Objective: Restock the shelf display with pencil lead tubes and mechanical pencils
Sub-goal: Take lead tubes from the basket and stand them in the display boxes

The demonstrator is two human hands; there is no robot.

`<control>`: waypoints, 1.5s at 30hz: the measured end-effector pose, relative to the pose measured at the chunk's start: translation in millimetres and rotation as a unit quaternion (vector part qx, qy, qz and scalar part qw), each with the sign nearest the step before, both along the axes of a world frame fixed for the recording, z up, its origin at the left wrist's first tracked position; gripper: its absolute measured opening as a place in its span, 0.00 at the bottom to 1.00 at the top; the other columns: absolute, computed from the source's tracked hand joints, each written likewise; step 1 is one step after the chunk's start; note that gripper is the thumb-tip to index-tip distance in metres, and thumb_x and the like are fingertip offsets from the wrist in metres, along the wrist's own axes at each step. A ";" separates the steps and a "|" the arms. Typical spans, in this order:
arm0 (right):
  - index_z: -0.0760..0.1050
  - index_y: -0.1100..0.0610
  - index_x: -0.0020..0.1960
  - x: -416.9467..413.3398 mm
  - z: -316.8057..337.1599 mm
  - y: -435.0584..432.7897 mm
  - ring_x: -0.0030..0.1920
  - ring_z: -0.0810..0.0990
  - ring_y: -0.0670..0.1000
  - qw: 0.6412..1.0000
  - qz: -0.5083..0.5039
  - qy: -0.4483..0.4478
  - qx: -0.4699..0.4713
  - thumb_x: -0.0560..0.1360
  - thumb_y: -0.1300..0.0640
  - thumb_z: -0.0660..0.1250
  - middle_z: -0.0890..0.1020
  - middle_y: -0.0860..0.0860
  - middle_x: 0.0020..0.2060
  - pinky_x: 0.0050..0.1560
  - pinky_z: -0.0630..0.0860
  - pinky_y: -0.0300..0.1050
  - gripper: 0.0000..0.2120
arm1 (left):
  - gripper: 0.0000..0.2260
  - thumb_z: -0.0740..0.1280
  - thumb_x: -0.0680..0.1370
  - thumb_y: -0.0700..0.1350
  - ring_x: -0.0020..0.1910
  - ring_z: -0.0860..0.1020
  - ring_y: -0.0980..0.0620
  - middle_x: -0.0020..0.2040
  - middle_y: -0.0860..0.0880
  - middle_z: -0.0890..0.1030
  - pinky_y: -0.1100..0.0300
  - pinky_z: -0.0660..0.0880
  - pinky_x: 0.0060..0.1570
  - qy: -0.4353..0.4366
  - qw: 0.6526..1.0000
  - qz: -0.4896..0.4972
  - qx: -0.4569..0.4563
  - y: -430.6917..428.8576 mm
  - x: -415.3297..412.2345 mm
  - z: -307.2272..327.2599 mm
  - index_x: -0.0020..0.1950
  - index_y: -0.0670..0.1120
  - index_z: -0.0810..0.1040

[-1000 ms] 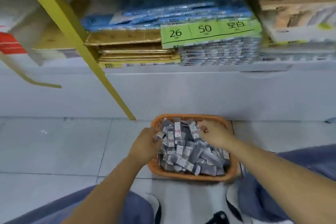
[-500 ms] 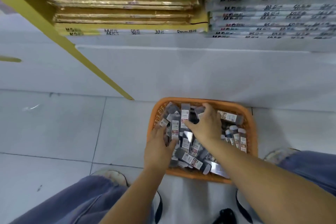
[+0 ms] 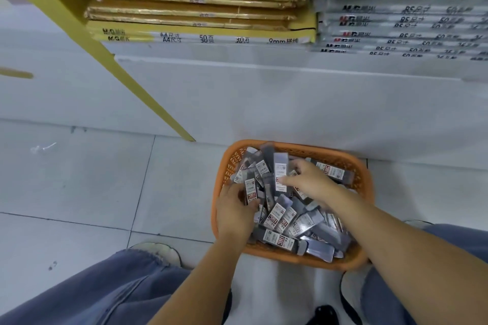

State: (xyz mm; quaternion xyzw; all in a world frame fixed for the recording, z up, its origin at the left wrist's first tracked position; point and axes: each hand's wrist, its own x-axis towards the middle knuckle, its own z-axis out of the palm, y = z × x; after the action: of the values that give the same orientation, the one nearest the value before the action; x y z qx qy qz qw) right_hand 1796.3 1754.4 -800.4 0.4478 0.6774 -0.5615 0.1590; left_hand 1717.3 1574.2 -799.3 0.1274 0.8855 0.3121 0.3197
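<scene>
Lead tubes [image 3: 280,219] filling orange basket [image 3: 290,258], L hand [image 3: 235,215] + R hand [image 3: 310,181] gripping some

I logged the view dropping from the upper shelf stock to the orange basket [image 3: 363,179], which filled more of the frame. The left hand [image 3: 233,212] went from the basket's left rim into the pile and curled onto a labelled lead tube [image 3: 250,192]. The right hand [image 3: 313,183] shifted slightly and pinched an upright tube [image 3: 280,173] near the pile's far middle.
</scene>
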 end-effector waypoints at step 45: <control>0.74 0.55 0.60 19.7 308.5 -40.1 0.52 0.83 0.57 0.905 -0.099 0.411 -0.054 0.76 0.65 0.67 0.84 0.57 0.54 0.55 0.80 0.57 0.14 | 0.21 0.71 0.76 0.59 0.61 0.82 0.47 0.61 0.48 0.83 0.43 0.76 0.65 -0.227 0.905 -0.118 0.341 7.5 2.5 272.4 0.67 0.55 0.74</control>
State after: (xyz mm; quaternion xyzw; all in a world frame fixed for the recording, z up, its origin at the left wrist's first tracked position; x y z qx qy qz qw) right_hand 1816.0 1714.2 -491.9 0.2325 0.6039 -0.7441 -0.1659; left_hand 1719.9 1581.7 -526.9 0.2578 0.6070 0.5752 0.4840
